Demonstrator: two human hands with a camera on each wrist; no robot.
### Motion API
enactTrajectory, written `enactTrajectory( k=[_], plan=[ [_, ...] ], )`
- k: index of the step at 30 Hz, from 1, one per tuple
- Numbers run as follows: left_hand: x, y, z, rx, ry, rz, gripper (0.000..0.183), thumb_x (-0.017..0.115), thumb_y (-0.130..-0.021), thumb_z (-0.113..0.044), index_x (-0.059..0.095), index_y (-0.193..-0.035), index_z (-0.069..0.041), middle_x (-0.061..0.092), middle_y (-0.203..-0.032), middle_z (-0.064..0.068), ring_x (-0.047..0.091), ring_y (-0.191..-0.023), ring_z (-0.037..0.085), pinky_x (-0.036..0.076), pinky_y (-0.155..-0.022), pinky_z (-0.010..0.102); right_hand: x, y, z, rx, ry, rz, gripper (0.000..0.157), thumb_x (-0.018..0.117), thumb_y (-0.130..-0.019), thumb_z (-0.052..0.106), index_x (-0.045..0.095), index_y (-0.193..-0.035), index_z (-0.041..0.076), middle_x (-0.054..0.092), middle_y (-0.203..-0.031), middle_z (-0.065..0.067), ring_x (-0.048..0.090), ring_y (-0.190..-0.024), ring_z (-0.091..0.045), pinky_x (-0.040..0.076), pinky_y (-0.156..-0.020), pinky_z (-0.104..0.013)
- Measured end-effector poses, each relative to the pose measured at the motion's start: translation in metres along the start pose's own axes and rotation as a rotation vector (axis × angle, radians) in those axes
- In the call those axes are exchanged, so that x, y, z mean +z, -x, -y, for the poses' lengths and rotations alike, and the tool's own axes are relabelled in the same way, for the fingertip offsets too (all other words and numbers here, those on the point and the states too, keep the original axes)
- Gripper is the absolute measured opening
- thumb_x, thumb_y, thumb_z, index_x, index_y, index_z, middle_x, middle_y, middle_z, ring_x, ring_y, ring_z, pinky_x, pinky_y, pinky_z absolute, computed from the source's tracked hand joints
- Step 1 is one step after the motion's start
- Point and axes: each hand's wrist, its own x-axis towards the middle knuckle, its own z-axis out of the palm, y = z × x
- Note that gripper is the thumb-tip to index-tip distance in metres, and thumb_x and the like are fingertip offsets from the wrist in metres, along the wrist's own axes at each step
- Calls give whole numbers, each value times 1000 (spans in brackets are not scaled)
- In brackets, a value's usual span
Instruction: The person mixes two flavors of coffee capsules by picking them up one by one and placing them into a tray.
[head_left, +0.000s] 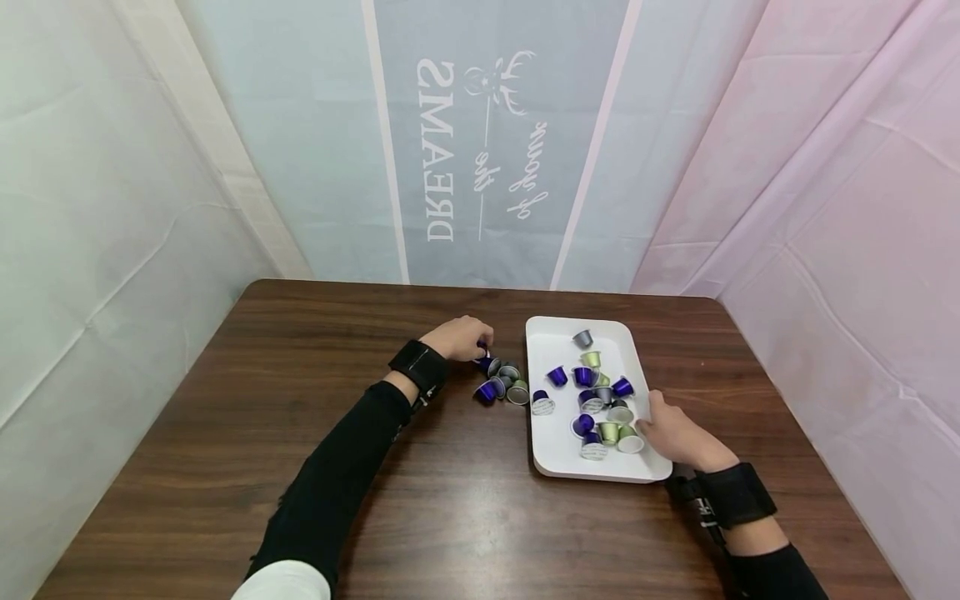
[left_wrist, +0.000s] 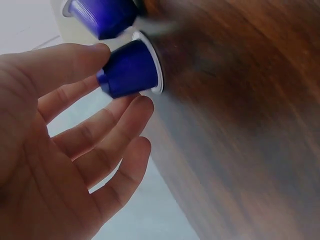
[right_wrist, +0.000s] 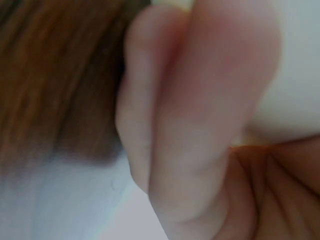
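My left hand [head_left: 457,337] is at the near-left side of a small heap of coffee capsules [head_left: 517,392] on the table. Thumb and fingers pinch a dark blue coffee capsule [left_wrist: 131,70], its pale rim facing away from the palm in the left wrist view. Another blue capsule [left_wrist: 102,15] shows just beyond it. On the right, my right hand [head_left: 681,432] grips the right edge of a white tray [head_left: 555,446]. Blue, green and grey capsules lie scattered in the tray, some tipped over. Fingers fill most of the right wrist view.
The brown wooden table [head_left: 300,383] carries the tray right of the middle, with the capsule heap close along its left side. Light fabric curtains [head_left: 315,125] hang behind the table and on both sides.
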Motion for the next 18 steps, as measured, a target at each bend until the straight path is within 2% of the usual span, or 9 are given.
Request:
enactTrajectory(
  k=[9,13,18],
  plan=[
    [7,4,8,-59,43,-56,17,61,-93,-15,66,-109,-12,62,-108,4,55,-93,19,45,-81,34,0,-1,-1,5,3,0,53,44,-98,13,18,-128,-21,36,-123,-48,49,-111,-44,44,-81,-50],
    [9,5,9,-102,70,-93,20,63,-92,-16,66,-111,-12,61,-112,6,56,-99,21,45,-84,36,0,-2,-1,3,-2,-2,53,44,-98,13,18,-128,-21,35,-124,-48,49,-111,-45,44,-81,-50],
    [13,6,8,-123,86,-130,23,64,-91,-17,65,-113,-11,61,-113,7,57,-99,22,46,-85,36,1,-2,-1,-6,-7,-5,52,44,-98,13,18,-128,-21,36,-124,-48,49,-111,-44,44,-80,-49]
  ],
)
